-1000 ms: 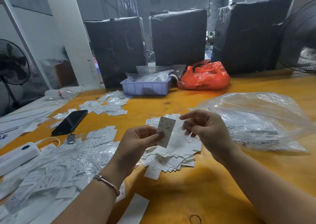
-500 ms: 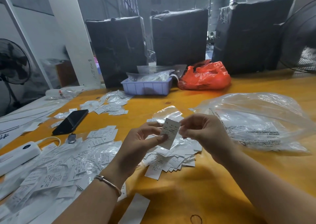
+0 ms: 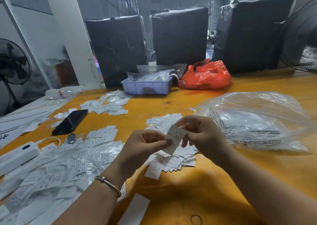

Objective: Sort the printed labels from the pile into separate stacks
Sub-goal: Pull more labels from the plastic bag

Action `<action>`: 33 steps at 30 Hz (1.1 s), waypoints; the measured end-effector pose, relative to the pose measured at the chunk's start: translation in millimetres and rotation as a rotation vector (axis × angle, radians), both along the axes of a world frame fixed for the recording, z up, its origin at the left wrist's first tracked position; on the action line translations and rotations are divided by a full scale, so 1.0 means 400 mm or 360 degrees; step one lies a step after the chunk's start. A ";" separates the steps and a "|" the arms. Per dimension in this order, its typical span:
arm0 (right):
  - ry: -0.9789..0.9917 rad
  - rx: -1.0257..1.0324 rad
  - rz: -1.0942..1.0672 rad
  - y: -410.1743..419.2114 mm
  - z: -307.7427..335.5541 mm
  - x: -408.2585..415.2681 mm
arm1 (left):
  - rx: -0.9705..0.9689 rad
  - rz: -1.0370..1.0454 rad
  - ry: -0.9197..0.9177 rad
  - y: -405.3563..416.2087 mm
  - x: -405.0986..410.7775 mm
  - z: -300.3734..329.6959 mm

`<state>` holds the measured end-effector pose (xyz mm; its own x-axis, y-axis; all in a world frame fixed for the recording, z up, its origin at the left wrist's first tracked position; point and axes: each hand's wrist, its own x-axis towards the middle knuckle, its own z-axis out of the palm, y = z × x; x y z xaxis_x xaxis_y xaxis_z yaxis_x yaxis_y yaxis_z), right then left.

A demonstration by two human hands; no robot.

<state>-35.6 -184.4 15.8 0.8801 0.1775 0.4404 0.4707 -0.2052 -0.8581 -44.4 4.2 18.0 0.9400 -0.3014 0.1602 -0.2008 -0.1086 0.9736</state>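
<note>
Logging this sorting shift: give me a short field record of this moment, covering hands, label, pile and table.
left hand: pinches label
right hand: pinches label's upper edge
label: held above pile
pile: loose, under the hands
sorted stack: beside phone
table: yellow; clear bag at right

Surface: yellow-orange table (image 3: 214, 187).
Near left: loose labels in clear sleeves (image 3: 56, 170); white power bank (image 3: 17, 156).
Centre: label pile (image 3: 171, 161).
Left: black phone (image 3: 70, 121).
Right: clear plastic bag (image 3: 257, 120).
Far: lavender tray (image 3: 147, 87); red bag (image 3: 205, 75).
</note>
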 end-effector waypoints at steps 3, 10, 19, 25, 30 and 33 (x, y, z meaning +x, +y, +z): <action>0.0161 0.0144 0.0099 -0.011 0.015 0.000 | -0.0105 0.0066 -0.0025 0.002 0.002 0.002; 0.0094 0.0318 -0.0121 -0.016 0.016 0.006 | -0.0090 0.0119 -0.0077 0.009 0.004 -0.002; 0.0032 0.0145 -0.0428 -0.021 0.002 0.013 | -0.0221 0.0274 -0.0268 0.017 0.011 -0.001; 0.0474 0.0166 0.0172 -0.010 0.009 0.000 | -0.0186 0.0078 -0.0287 0.012 0.005 -0.004; 0.0288 0.0312 0.0213 -0.014 0.002 0.003 | -0.0028 0.0013 -0.0241 0.010 0.003 -0.003; 0.0086 0.0182 0.0075 -0.015 0.002 0.003 | 0.0108 0.0017 -0.0211 0.006 0.005 -0.005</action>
<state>-34.4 -190.4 16.6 0.8949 0.1708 0.4122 0.4300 -0.0833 -0.8990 -42.4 6.7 16.0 0.9151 -0.3060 0.2626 -0.3255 -0.1763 0.9289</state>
